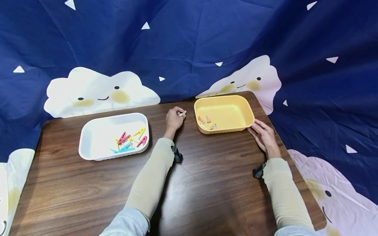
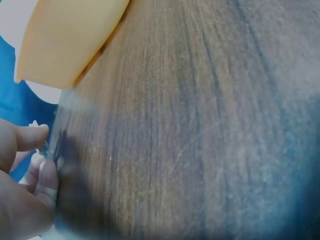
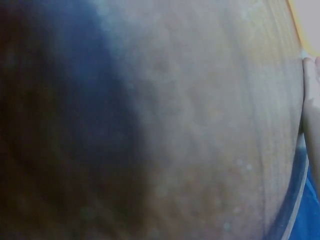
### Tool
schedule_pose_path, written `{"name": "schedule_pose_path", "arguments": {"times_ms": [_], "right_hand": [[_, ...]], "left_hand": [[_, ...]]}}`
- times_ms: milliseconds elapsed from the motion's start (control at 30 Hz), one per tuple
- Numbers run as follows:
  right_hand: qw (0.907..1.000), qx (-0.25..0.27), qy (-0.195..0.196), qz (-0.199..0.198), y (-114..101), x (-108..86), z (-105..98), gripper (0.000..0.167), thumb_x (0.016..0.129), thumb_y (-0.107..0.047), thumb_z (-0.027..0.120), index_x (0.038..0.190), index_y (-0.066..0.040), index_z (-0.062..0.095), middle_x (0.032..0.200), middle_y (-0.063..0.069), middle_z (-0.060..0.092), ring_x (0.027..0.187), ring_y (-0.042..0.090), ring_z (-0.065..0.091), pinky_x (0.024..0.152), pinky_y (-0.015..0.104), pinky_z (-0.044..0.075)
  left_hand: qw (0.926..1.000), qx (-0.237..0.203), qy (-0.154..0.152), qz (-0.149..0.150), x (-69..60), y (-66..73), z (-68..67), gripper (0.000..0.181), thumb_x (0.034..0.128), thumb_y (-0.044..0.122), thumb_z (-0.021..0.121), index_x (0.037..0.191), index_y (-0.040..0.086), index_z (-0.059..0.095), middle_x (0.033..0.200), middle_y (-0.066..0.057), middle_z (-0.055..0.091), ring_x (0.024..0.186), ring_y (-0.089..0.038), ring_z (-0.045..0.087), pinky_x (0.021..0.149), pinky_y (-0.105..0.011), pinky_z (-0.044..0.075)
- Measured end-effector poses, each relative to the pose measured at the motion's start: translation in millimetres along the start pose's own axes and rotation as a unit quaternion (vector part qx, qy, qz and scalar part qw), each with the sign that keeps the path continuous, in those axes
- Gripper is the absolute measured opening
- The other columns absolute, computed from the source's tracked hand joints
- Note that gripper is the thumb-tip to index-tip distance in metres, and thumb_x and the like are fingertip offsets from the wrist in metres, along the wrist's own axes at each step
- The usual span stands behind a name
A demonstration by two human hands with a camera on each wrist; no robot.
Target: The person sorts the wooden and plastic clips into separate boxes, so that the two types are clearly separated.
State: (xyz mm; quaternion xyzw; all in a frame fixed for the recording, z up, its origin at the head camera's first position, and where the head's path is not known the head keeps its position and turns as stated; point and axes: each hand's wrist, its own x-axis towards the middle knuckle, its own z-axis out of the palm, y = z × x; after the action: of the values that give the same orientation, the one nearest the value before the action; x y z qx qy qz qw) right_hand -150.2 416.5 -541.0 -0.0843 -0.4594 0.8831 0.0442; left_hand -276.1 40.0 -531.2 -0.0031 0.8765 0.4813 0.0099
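My left hand (image 1: 175,118) is just left of the yellow tray, over the table near its back edge. Its fingertips pinch a small pale clip (image 1: 182,113), perhaps wooden; in the left wrist view the fingers mostly cover that clip (image 2: 35,124). At the near right corner of the yellow tray (image 1: 223,131), my right hand (image 1: 264,135) holds the rim between thumb and fingers. Inside that tray, at its left end, lie several tiny clips (image 1: 208,119), some with orange or pinkish ornaments. The right wrist view catches only a sliver of the right hand (image 3: 312,110).
Left of my left arm stands a white tray (image 1: 97,137) with red, yellow and blue clothespins (image 1: 124,139) in its right half. Both trays stand on a brown wooden table (image 1: 206,183). A dark blue cloth (image 1: 177,42) with smiling clouds hangs behind the table.
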Motion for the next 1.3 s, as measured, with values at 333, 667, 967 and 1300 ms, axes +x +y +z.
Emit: {"name": "schedule_pose_path", "arguments": {"times_ms": [333, 667, 967, 1300], "right_hand": [[0.9999, 0.013, 0.001, 0.002, 1, 1.2, -1, 0.029, 0.099, 0.012, 0.054, 0.119, 0.003, 0.072, 0.117, 0.01, 0.071, 0.107, 0.02, 0.068, 0.102, 0.037, 0.048], [0.9996, 0.025, -0.002, 0.008, -1, 1.0, 0, 0.03, 0.098, 0.013, 0.054, 0.119, 0.003, 0.072, 0.117, 0.01, 0.072, 0.108, 0.021, 0.068, 0.1, 0.037, 0.05], [0.9993, 0.034, -0.012, 0.006, -2, -0.8, -1, 0.03, 0.098, 0.014, 0.054, 0.12, 0.004, 0.072, 0.116, 0.012, 0.072, 0.108, 0.022, 0.069, 0.1, 0.036, 0.05], [0.9994, 0.031, -0.017, 0.002, 0, 0.9, 0, 0.029, 0.098, 0.013, 0.055, 0.121, 0.004, 0.071, 0.118, 0.013, 0.071, 0.11, 0.023, 0.068, 0.101, 0.037, 0.049]], "left_hand": [[0.9991, -0.039, -0.015, -0.008, -4.4, -2.7, -7.0, 0.012, 0.0874, 0.007, 0.076, 0.099, 0.006, 0.072, 0.087, -0.003, 0.062, 0.084, -0.019, 0.061, 0.082, -0.033, 0.047], [0.9979, -0.063, -0.004, -0.014, -9.4, -3.2, -12.3, 0.01, 0.0894, 0.008, 0.076, 0.098, 0.006, 0.07, 0.085, -0.002, 0.063, 0.082, -0.016, 0.061, 0.08, -0.031, 0.048], [0.9966, -0.081, 0.012, 0.012, -16.0, 1.2, -10.1, 0.014, 0.0895, 0.01, 0.077, 0.101, 0.005, 0.07, 0.088, -0.003, 0.065, 0.081, -0.018, 0.064, 0.08, -0.031, 0.049], [0.9939, -0.104, 0.003, 0.036, -23.4, 22.9, -9.7, 0.014, 0.0901, 0.012, 0.077, 0.101, 0.006, 0.07, 0.089, -0.003, 0.065, 0.082, -0.015, 0.066, 0.077, -0.025, 0.051]]}}
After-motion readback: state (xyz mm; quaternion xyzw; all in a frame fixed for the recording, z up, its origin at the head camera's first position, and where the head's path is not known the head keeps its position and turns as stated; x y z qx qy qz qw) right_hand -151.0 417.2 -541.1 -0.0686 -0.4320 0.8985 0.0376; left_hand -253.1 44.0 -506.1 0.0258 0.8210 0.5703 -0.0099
